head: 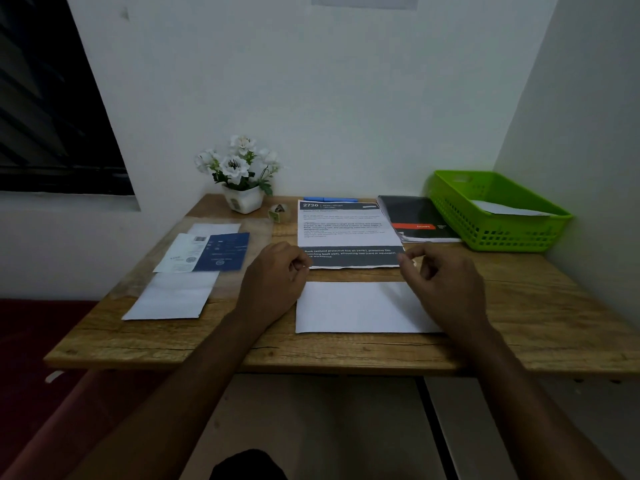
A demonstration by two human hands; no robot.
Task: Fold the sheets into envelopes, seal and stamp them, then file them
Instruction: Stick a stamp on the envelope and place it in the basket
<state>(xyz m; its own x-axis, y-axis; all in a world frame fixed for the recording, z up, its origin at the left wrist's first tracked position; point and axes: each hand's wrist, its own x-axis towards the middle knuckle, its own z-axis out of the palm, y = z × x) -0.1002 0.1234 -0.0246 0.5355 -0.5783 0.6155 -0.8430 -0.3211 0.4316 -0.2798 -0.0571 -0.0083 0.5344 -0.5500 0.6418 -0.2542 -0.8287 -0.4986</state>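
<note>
Head view: left hand [277, 277] and right hand [448, 284], fingers curled, meet the thin printed sheet's [346, 230] lower corners; grip unclear.

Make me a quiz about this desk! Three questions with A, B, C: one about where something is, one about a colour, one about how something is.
1. Where is the flowerpot?
A. at the back of the table, by the wall
B. on the floor
C. on the windowsill
2. What colour is the basket?
A. red
B. green
C. blue
3. How is the basket?
A. empty
B. holding white paper
C. upside down
Answers: A, the pot stands at the back edge against the wall; B, its plastic is bright green; B, paper lies inside it.
</note>
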